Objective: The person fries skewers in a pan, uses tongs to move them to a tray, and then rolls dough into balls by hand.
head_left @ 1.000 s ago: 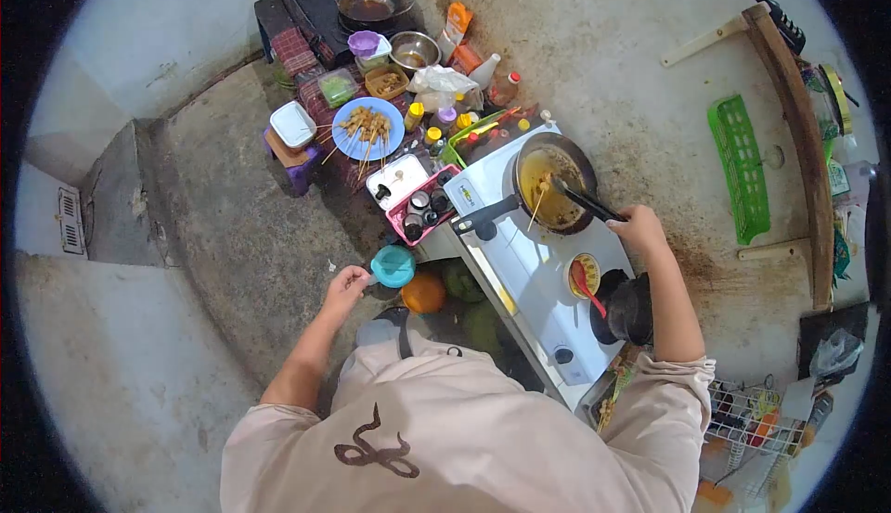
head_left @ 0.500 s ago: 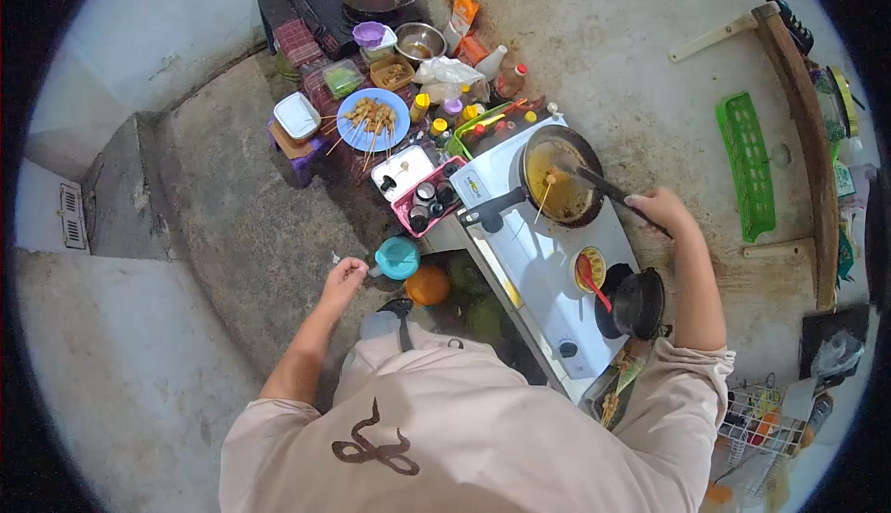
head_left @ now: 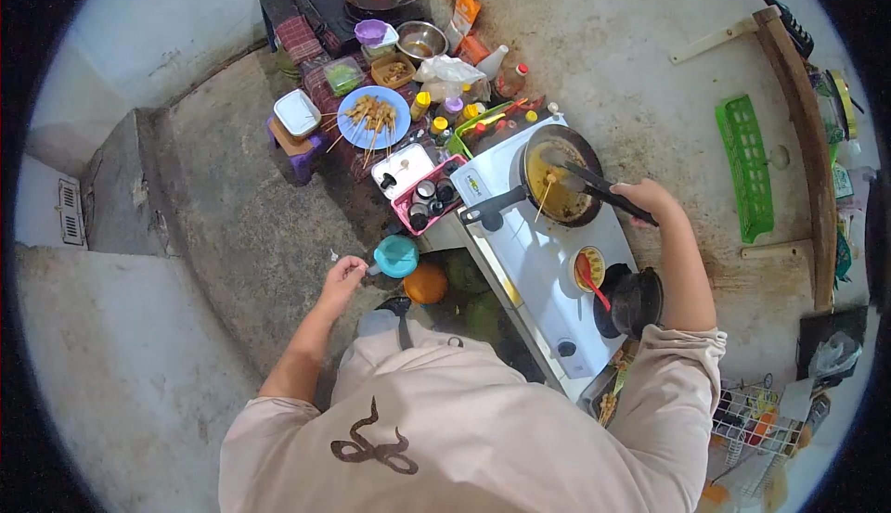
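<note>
Pale wooden skewer set in a dark frying pan, black tongs held over it

Golden-brown, lumpy food is carried on the skewer [head_left: 548, 195], whose thin bare stick is laid across the rim of the frying pan [head_left: 588, 151] towards the long, knob-side edge of the white stove [head_left: 536, 258]. Yellowish, glossy liquid is contained in the pan, which is set at the stove's far end; its straight black handle is pointed to the knob-side edge. By the slim, dark tongs [head_left: 614, 196], the pan's wall-side rim is crossed, with the tips lowered near the food; whether it is touched cannot be told.

The tongs are grasped by the right hand [head_left: 648, 199], palm turned down, the forearm brought up along the wall side and bent at the elbow.

Nearer the stove's other end, by its wall-side edge, a round patterned bowl [head_left: 580, 258] is placed, with a smooth red spoon [head_left: 594, 285] leaned in it. At the near wall-side corner, black cookware [head_left: 639, 301] is seen.

Off the knob-side edge, the left hand [head_left: 347, 274] is held low, fingers curled, just beside a round teal container [head_left: 397, 256]; whether anything is gripped cannot be told. Beyond, more skewers [head_left: 373, 116] are fanned on a smooth blue plate [head_left: 352, 137].
</note>
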Tool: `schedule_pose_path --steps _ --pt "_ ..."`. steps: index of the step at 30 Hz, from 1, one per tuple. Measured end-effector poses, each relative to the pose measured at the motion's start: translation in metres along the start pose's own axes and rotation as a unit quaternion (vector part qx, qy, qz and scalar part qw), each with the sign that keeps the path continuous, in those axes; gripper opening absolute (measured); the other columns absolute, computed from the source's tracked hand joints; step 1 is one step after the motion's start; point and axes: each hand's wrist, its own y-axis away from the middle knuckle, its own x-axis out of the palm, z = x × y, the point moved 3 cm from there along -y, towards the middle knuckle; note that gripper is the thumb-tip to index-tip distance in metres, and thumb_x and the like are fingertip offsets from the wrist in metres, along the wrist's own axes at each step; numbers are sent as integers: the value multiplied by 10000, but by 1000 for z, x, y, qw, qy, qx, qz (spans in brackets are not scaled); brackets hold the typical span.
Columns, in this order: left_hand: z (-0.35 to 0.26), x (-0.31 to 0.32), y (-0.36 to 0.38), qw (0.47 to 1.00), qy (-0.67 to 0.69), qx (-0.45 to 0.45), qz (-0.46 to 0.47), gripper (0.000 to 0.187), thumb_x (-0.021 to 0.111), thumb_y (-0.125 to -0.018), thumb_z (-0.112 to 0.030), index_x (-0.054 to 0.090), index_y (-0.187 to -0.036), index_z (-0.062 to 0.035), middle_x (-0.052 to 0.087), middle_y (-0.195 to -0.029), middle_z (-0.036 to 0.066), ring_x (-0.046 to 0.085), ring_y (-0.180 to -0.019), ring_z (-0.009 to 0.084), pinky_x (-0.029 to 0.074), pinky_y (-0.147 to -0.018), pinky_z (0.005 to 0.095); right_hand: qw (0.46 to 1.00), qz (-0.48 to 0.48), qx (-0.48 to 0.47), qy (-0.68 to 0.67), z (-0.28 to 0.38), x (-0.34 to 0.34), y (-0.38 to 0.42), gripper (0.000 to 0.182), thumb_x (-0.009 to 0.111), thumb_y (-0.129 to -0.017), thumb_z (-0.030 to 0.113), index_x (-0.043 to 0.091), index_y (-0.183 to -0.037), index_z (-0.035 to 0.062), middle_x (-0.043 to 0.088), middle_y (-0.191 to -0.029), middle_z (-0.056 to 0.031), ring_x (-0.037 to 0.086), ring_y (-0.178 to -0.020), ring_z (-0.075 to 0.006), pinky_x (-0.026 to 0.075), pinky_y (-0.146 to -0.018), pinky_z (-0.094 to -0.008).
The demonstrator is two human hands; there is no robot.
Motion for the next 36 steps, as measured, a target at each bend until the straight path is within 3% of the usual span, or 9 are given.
schedule_pose_path --steps 7,13,16,19,22,25,28,31,36 --pt "8 -9 2 1000 7 -7 -14 97 533 -807 -161 535 -840 -70 474 -708 -43 425 -615 47 350 -551 185 1000 25 17 10 8 13 -11 352 621 -685 378 550 -607 42 522 -491 -63 495 -375 -146 384 -334 -280" --pt "10 -11 6 1000 -3 -2 -22 105 524 -812 -168 538 -834 -66 477 -711 -44 428 -635 45 357 -559 193 998 -20 -28 56 5 22 -19 373 670 -647 273 505 -600 -59 519 -543 -115 529 -401 -199 407 -330 -304" --pt "15 -14 5 999 -19 1 -27 109 521 -814 -171 539 -840 -67 479 -714 -45 425 -642 47 357 -563 196 995 3 -73 72 -6 24 -27 371 661 -654 273 518 -589 -63 525 -525 -123 532 -402 -201 408 -332 -308" --pt "18 -15 6 999 -18 -5 -28 105 520 -813 -168 541 -846 -71 477 -712 -44 419 -637 49 349 -563 195 986 -18 -89 138 -6 23 -14 361 658 -656 279 557 -615 -65 550 -527 -142 558 -438 -215 453 -418 -329" --pt "19 -14 8 1000 -18 -13 -21 107 522 -812 -171 541 -847 -73 477 -713 -43 418 -635 49 346 -565 193 984 -72 -67 147 -14 31 -19 330 660 -647 291 604 -668 -33 594 -623 -167 602 -576 -245 482 -567 -345" --pt "11 -9 11 999 -23 -18 -21 109 524 -810 -173 540 -844 -71 478 -715 -43 419 -635 49 346 -564 194 967 -117 -132 184 -18 40 -17 327 668 -634 309 623 -736 0 616 -758 -156 601 -735 -280 470 -676 -357" --pt "11 -8 9 999 -27 -16 -21 107 525 -809 -172 539 -842 -71 484 -717 -41 429 -640 50 355 -569 196 963 -124 -111 210 -21 38 -8 305 662 -639 304 629 -782 37 606 -845 -150 581 -804 -301 468 -692 -370" --pt "10 -5 7 999 -30 -9 -14 102 522 -809 -167 539 -840 -71 490 -717 -38 440 -647 51 366 -570 198 945 -189 -133 229 -25 41 -12 269 657 -631 265 627 -797 56 597 -771 -163 583 -753 -298 463 -671 -389" --pt "14 0 7 999 -41 6 0 102 533 -804 -169 540 -829 -71 492 -718 -38 446 -642 51 372 -562 199 927 -210 -203 236 -35 48 -21 260 644 -652 254 606 -834 72 593 -813 -141 566 -805 -302 456 -699 -393"
